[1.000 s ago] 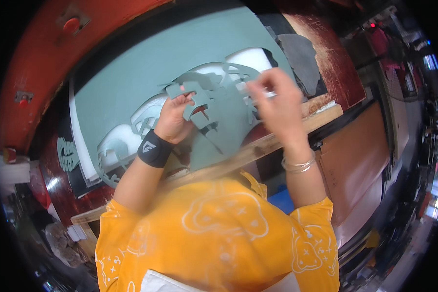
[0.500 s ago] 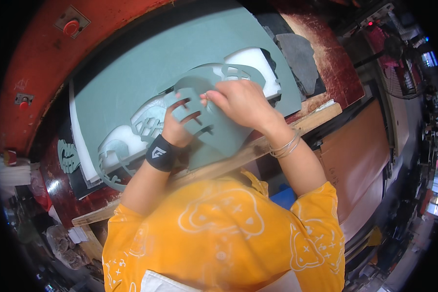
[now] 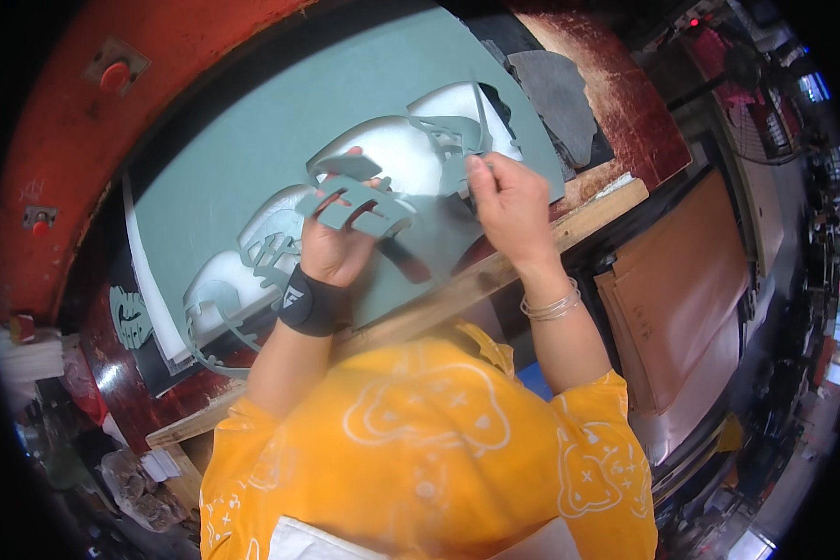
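My left hand (image 3: 331,250), with a black band at the wrist, is turned palm up. Its fingers are wrapped round a slotted grey-green cut piece (image 3: 359,217), some fingertips showing through and behind it. To the right, the thumb and fingers of my right hand (image 3: 515,207) pinch a grey-green strip (image 3: 482,121) by its lower end; what else lies within that fist is hidden. Both hands are over a large grey-green sheet (image 3: 280,140) with several curved cut-outs. White sheet material (image 3: 373,140) shows through these openings.
A wooden bar (image 3: 597,210) runs along the table's near edge. Dark grey scrap (image 3: 555,98) lies at the far right, and another slotted piece (image 3: 131,315) at the left. Behind the sheet stands a red machine body with a red button (image 3: 115,77). Brown sheets (image 3: 672,299) lean at the right.
My right hand has moved right and slightly nearer, away from the left. My left hand has lifted and turned the slotted piece, baring more white beneath it.
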### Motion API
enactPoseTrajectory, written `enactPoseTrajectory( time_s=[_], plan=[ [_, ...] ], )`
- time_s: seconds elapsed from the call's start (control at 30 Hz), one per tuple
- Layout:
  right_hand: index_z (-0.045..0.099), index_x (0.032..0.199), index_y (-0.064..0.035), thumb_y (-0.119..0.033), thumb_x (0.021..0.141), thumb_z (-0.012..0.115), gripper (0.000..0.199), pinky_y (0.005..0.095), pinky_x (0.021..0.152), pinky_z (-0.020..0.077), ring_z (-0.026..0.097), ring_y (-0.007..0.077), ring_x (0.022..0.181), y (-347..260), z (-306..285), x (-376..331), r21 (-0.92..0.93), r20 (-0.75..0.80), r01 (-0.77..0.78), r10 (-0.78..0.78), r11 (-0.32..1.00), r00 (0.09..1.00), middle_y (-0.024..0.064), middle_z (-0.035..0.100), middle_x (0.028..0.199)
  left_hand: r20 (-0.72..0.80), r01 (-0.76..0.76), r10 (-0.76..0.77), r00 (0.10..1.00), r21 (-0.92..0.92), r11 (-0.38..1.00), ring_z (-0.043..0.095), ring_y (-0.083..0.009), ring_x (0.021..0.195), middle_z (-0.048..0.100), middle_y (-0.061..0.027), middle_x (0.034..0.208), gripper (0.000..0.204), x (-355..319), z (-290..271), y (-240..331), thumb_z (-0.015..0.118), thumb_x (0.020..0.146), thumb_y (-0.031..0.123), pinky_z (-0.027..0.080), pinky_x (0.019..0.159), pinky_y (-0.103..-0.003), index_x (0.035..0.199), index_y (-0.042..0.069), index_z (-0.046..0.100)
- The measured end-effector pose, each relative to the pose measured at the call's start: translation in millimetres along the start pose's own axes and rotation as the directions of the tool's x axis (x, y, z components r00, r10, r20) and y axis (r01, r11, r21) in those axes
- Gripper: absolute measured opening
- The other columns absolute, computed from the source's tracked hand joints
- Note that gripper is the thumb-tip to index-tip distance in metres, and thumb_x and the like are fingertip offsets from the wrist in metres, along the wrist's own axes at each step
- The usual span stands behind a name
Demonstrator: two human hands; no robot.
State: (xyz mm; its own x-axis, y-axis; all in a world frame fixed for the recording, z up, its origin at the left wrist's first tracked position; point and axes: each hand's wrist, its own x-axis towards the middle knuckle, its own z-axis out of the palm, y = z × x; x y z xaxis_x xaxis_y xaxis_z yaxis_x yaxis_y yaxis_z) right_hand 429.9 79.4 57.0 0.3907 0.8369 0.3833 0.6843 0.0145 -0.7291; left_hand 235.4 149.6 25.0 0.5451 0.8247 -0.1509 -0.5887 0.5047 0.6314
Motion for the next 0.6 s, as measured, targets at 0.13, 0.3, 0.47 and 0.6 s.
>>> enactPoseTrajectory(
  time_s=[0.13,0.3,0.47,0.6],
  plan=[
    [0.052,0.068,-0.0038,-0.026,0.086,0.057,0.029,0.04,0.051,0.0411,0.053,0.0337,0.057,-16.7,22.0,3.4,0.07,0.033,0.068,-0.07,0.995,0.997,0.0132,0.053,0.063,-0.061,0.166,-0.155,0.986,0.271,0.948,0.057,-0.0123,0.086,0.061,-0.0057,0.102,0.033,-10.8,12.1,-7.8,0.054,0.084,0.003,0.044,0.074,-0.025,0.116,0.002,0.054],
    [0.052,0.066,-0.0037,-0.025,0.086,0.057,0.03,0.0401,0.05,0.0404,0.052,0.0339,0.056,-23.2,27.3,7.7,0.072,0.051,0.056,-0.06,0.996,0.997,0.0129,0.054,0.063,-0.106,0.153,-0.125,0.986,0.328,0.932,0.056,-0.0112,0.087,0.061,-0.0039,0.102,0.028,-20.2,20.1,-10.4,0.056,0.083,0.001,0.045,0.07,-0.026,0.111,0.004,0.057],
    [0.053,0.063,-0.0057,-0.022,0.083,0.058,0.026,0.0401,0.049,0.0404,0.053,0.032,0.055,-16.6,24.8,13.0,-0.026,-0.022,0.137,-0.137,0.99,0.99,0.0098,0.055,0.06,-0.059,0.059,-0.039,0.997,0.404,0.913,0.057,-0.0102,0.08,0.061,-0.0033,0.098,0.021,-15.7,18.4,-9.3,0.056,0.085,0.004,0.046,0.067,-0.025,0.105,0.004,0.058],
    [0.052,0.059,-0.007,-0.022,0.08,0.059,0.027,0.0402,0.049,0.0407,0.052,0.0314,0.052,-7.2,30.2,18.4,-0.145,-0.085,0.152,-0.165,0.978,0.983,0.0085,0.055,0.058,0.001,-0.064,0.081,0.997,0.63,0.774,0.056,-0.0093,0.075,0.063,-0.0056,0.094,0.016,-14.4,18.2,-11.3,0.056,0.086,0.008,0.046,0.066,-0.024,0.1,0.002,0.06]
  ],
)
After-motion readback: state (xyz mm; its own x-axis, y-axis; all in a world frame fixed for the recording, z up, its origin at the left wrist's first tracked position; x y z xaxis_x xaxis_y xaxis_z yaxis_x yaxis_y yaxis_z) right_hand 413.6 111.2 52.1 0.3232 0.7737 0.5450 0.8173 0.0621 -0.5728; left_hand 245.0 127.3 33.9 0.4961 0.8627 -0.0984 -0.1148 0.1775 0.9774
